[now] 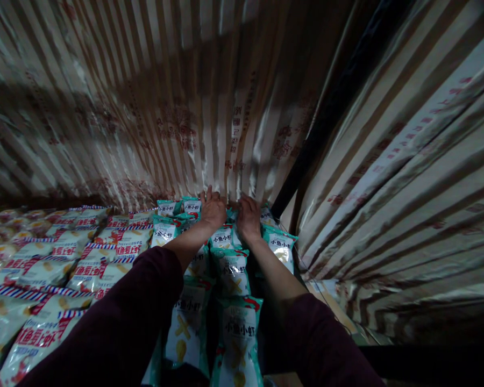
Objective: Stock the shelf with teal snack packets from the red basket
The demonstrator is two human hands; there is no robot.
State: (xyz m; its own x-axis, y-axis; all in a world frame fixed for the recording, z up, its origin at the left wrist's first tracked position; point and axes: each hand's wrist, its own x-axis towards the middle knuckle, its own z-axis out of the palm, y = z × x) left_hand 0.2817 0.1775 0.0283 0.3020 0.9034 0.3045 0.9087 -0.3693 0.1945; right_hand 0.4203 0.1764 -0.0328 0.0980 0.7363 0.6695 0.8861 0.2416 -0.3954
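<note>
My left hand (213, 210) rests over the back rows of green-and-white snack bags, its fingers stretched toward the striped wrapping behind. Just to its right, my right hand (248, 219) has bent fingers against a snack bag (235, 239) whose upper part is mostly hidden. Between my forearms stand more bags of the same kind, among them a snack bag (230, 271) and a nearer snack bag (239, 336). Another green-edged snack bag (281, 247) leans to the right of my right wrist.
Rows of red-and-white snack bags (70, 244) fill the left side. Round packaged items (8, 236) lie at the far left. Striped plastic wrapping (177, 107) walls off the back, and more wrapping (407, 177) stands at right. A dark post (302, 166) rises at the corner.
</note>
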